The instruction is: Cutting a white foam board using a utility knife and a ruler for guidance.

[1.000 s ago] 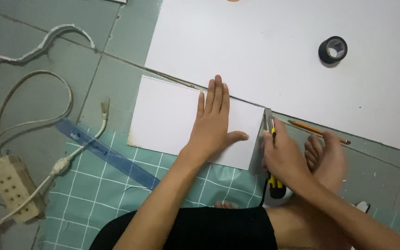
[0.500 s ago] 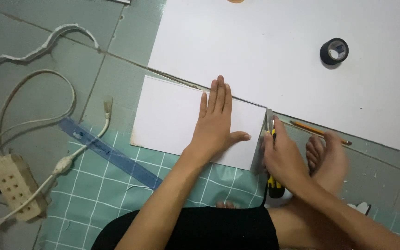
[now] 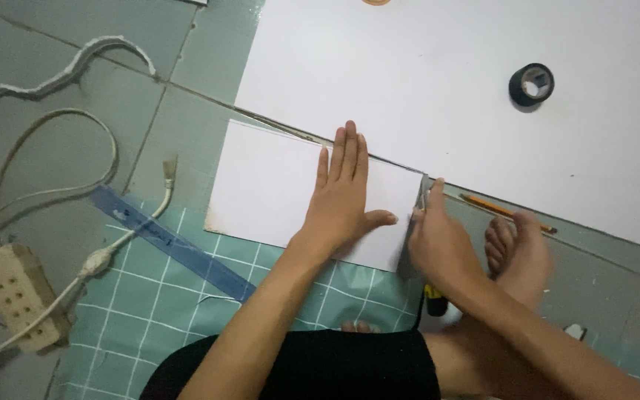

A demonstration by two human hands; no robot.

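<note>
Two hands work one small white board (image 3: 275, 194) on the green cutting mat's (image 3: 157, 296) upper edge: left hand (image 3: 344, 207) flat, fingers spread, pinning it steady; right hand (image 3: 438, 241) gripping a yellow-handled knife (image 3: 434, 296) at its right edge.

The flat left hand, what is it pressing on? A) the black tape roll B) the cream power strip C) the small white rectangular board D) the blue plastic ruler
C: the left hand lies spread, palm down, on the small white rectangular board, away from the other three things.
</note>
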